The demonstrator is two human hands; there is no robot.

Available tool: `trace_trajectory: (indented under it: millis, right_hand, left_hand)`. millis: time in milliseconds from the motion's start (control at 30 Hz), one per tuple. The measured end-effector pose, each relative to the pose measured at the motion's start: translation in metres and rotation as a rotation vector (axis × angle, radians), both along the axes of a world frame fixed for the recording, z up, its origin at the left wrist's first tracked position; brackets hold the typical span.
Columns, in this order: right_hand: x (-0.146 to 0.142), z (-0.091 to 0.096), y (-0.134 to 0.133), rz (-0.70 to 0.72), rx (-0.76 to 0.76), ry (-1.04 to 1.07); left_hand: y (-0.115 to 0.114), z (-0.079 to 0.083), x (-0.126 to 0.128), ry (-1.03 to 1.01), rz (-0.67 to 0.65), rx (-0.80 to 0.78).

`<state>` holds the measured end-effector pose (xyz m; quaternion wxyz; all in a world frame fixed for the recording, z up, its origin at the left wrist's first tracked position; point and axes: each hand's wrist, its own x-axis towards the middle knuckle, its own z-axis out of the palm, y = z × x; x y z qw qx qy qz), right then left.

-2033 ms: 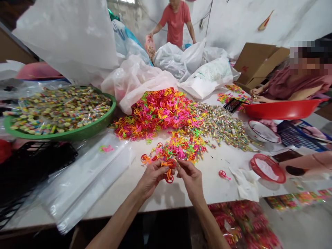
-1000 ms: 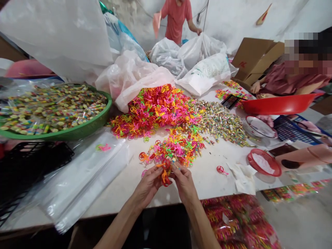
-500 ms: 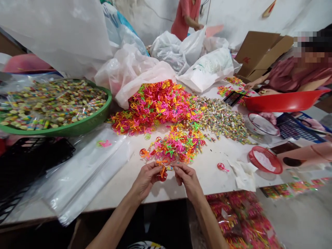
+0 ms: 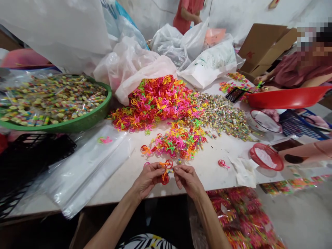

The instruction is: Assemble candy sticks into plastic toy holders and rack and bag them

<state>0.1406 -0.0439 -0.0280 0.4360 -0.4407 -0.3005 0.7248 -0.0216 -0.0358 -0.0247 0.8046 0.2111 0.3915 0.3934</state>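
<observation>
My left hand (image 4: pixel 149 178) is closed in a pinch on a small plastic toy bicycle (image 4: pixel 166 167) with an orange frame and red wheels. Opposite it, my right hand (image 4: pixel 188 178) pinches one end of a small wrapped candy roll (image 4: pixel 170 171), which lies against the toy between both hands. Just beyond my fingers spreads a small heap of coloured plastic toy pieces (image 4: pixel 178 140). Behind that, a larger pile (image 4: pixel 163 100) of the same pieces spills from a clear bag. Many small candy rolls (image 4: pixel 223 116) lie to its right.
At left stands a green basin (image 4: pixel 102 119) full of candy rolls, with flat plastic bags (image 4: pixel 90 173) in front. On the right are a red basket (image 4: pixel 278 157), a white cloth (image 4: pixel 242 171) and a red tray (image 4: pixel 287 99). A co-worker (image 4: pixel 287 71) sits at right; another person (image 4: pixel 183 17) stands behind.
The view has shifted slightly. My hands stay close together; the toy bicycle has turned a little, so both red wheels show more clearly. The standing person's arm has moved.
</observation>
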Motion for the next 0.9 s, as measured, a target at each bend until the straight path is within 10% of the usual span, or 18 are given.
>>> trace_trajectory:
  millis: [367,667,800,900]
  right_hand:
    - [-0.027,0.0,-0.027,-0.061,0.075,-0.371]
    - [0.027,0.038,0.044,-0.348,0.635,-1.183]
    - [0.018,-0.001,0.032,0.012,0.657,-1.528]
    - [0.003,-0.024,0.028,0.166,0.523,-1.731]
  left_hand:
    - [-0.019,-0.019,-0.012,0.277,0.018,0.146]
    - [0.055,0.01,-0.04,0.792,0.328,0.531]
    - [0.096,-0.006,-0.064,1.51,0.153,0.738]
    - [0.127,-0.012,-0.059,1.68,0.03,0.796]
